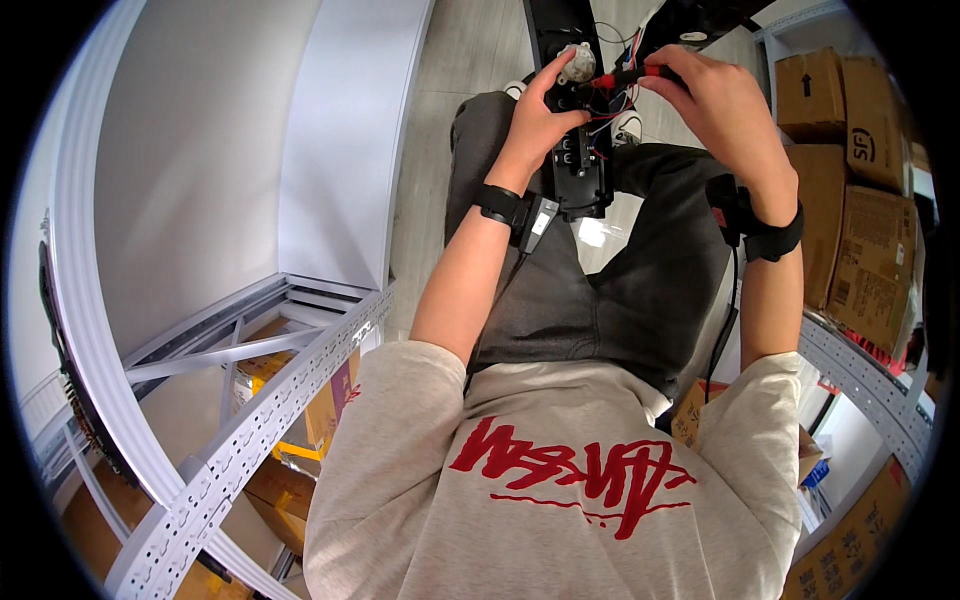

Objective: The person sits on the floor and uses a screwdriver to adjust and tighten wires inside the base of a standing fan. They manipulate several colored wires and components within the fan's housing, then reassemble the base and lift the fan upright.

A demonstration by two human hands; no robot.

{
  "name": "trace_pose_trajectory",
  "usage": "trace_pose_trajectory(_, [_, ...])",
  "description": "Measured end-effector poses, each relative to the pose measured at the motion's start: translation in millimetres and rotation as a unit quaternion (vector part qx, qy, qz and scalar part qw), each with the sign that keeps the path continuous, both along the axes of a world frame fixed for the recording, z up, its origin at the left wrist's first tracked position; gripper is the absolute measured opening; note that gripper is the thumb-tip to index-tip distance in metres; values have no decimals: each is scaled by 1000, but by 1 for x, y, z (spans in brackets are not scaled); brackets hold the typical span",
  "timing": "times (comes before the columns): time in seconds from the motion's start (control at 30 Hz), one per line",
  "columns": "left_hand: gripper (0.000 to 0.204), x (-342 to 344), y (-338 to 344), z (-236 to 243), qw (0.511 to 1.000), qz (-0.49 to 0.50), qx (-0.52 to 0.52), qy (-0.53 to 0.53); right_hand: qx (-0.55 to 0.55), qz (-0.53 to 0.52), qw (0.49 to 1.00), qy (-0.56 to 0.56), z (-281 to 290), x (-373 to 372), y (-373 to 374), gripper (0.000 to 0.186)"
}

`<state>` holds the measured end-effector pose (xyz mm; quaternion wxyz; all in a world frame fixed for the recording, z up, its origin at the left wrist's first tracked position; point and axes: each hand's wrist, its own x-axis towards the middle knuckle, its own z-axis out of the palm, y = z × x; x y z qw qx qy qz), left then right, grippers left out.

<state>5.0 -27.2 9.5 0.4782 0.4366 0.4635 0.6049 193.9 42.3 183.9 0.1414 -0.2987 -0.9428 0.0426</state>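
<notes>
A long black metal frame [580, 190] stretches away from me between my legs. On it sits a round silver part [579, 64] that looks like a small motor, with thin red, white and black wires [630, 55] beside it. My left hand [540, 118] grips the frame near the round part, its thumb and forefinger on the frame's top; the other fingers are hidden. In my right hand [715, 100] is a red-and-black screwdriver [640, 75], pointing left at the frame just below the round part. Its tip is too small to make out.
Cardboard boxes [815, 95] are stacked on a shelf at the right. A perforated grey metal rack [270, 420] with more boxes stands at the left, beside a tall white panel [345, 140]. Cables run from the straps on my wrists.
</notes>
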Motion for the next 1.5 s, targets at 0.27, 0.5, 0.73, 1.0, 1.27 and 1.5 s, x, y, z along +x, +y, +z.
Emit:
trace_pose_trajectory(0.27, [99,4,-4,11,995,14,4,-103,-17,-13,996,84,-6,0,-7,22])
trace_pose_trajectory(0.5, [78,3,-2,14,995,84,-6,-43,-212,-172,924,267,-10,8,-22,23])
trace_pose_trajectory(0.73, [40,4,-3,9,992,124,-4,-18,-309,-191,781,507,-56,7,-25,23])
trace_pose_trajectory(1.0, [34,5,-1,12,987,157,-9,-21,-339,-223,741,535,-67,13,-33,22])
trace_pose_trajectory(1.27, [37,9,-1,13,988,155,-17,1,-298,-228,755,539,-73,13,-39,21])
trace_pose_trajectory(1.5, [37,7,1,8,988,152,-23,-13,-178,-207,852,447,-55,4,-52,18])
